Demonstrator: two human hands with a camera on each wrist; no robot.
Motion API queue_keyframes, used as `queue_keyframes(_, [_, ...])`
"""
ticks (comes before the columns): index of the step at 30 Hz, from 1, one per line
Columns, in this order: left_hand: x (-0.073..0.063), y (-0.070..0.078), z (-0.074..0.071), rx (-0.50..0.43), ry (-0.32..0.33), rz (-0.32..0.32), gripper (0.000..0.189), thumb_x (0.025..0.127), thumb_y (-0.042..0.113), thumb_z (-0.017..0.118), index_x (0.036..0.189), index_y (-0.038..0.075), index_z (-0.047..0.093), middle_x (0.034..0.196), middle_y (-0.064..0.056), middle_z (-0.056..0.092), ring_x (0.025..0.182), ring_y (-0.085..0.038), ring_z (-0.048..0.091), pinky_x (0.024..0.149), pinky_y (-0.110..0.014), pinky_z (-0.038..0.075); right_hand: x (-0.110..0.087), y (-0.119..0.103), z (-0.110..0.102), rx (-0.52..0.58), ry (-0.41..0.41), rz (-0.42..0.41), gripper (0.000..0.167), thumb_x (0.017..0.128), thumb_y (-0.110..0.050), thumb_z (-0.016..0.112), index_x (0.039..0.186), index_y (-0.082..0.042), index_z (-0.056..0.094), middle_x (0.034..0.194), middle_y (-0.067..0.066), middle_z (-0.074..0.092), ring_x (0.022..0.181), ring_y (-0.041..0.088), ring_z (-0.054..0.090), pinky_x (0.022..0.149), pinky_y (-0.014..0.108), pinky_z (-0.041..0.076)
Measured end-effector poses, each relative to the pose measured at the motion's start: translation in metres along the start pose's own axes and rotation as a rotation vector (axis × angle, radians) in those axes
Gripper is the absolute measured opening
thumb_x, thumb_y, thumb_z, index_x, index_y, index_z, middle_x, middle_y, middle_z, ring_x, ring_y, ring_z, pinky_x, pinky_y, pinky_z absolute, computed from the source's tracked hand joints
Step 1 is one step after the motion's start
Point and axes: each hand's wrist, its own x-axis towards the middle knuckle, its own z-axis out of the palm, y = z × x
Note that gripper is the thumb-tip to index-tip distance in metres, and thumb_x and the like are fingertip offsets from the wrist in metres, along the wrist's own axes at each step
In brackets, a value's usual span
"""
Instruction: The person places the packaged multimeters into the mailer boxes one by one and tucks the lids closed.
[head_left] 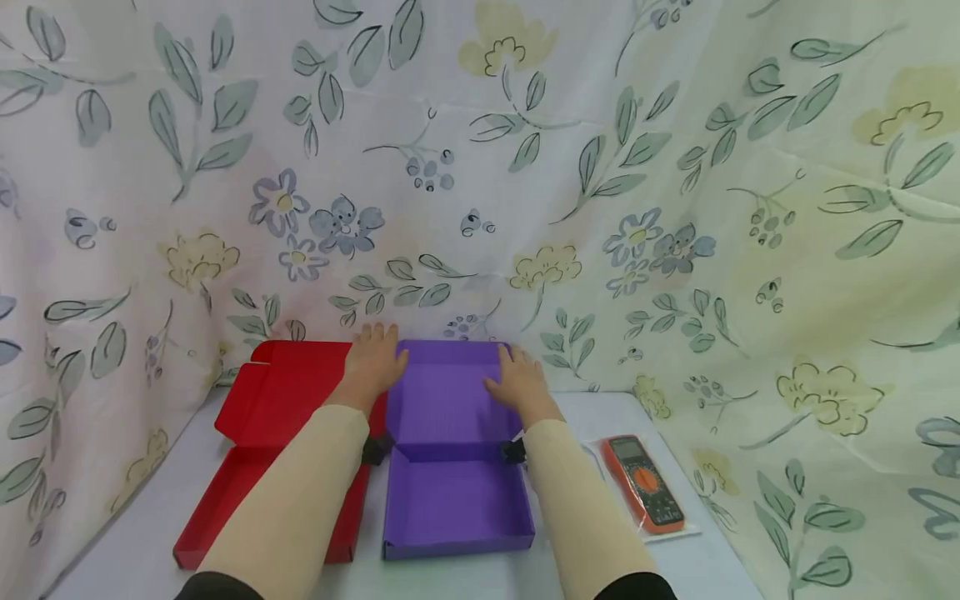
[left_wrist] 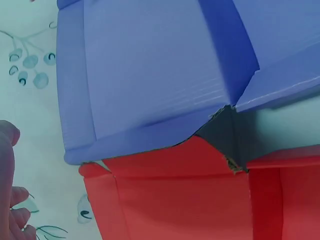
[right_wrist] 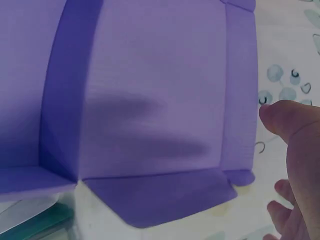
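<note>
A purple cardboard box [head_left: 459,497] lies unfolded on the table, its lid [head_left: 448,396] raised toward the back. My left hand [head_left: 372,364] is at the lid's upper left corner, fingers extended, overlapping the red lid in the head view. At the upper right corner is my right hand [head_left: 525,386], thumb and fingers spread and nothing held. In the right wrist view, the right thumb [right_wrist: 280,117] lies just beyond the lid's far flap [right_wrist: 241,95]. The left wrist view shows part of the left hand [left_wrist: 7,185] at its edge, past the purple far flap [left_wrist: 75,95].
An open red cardboard box [head_left: 296,392] stands to the left, its side flap against the purple one. On the right, an orange multimeter [head_left: 643,483] lies in a clear bag. Floral cloth [head_left: 480,167] hangs behind the white table [head_left: 600,408].
</note>
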Motion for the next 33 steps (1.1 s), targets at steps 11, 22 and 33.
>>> queue_keyframes(11, [-0.010,0.009,0.005,0.019,0.043,0.036,0.067,0.106,0.033,0.044,0.158,-0.006,0.028,0.161,-0.032,0.026,0.151,-0.049,0.017,0.122,-0.057,0.016,-0.016,0.004,0.002,0.062,0.016,-0.020,0.076,0.100,-0.035,0.064,0.158,0.000,0.033,0.165,0.022,0.024,0.151,0.040,0.025,0.118,0.064,0.019])
queue_keyframes(22, [-0.028,0.018,0.023,-0.033,0.114,0.063,0.064,0.104,0.031,0.049,0.155,-0.006,0.036,0.158,-0.030,0.033,0.149,-0.048,0.024,0.120,-0.056,0.023,-0.033,0.000,0.021,0.092,0.045,-0.043,0.076,0.098,-0.035,0.066,0.158,-0.001,0.035,0.161,0.028,0.029,0.148,0.045,0.029,0.117,0.064,0.022])
queue_keyframes(33, [-0.062,0.025,0.038,-0.171,0.124,0.055,0.057,0.102,0.024,0.053,0.150,-0.007,0.045,0.153,-0.030,0.042,0.146,-0.047,0.033,0.117,-0.054,0.030,-0.059,0.002,0.045,0.182,0.064,-0.032,0.075,0.098,-0.033,0.067,0.157,-0.001,0.035,0.160,0.029,0.031,0.147,0.045,0.030,0.114,0.068,0.024])
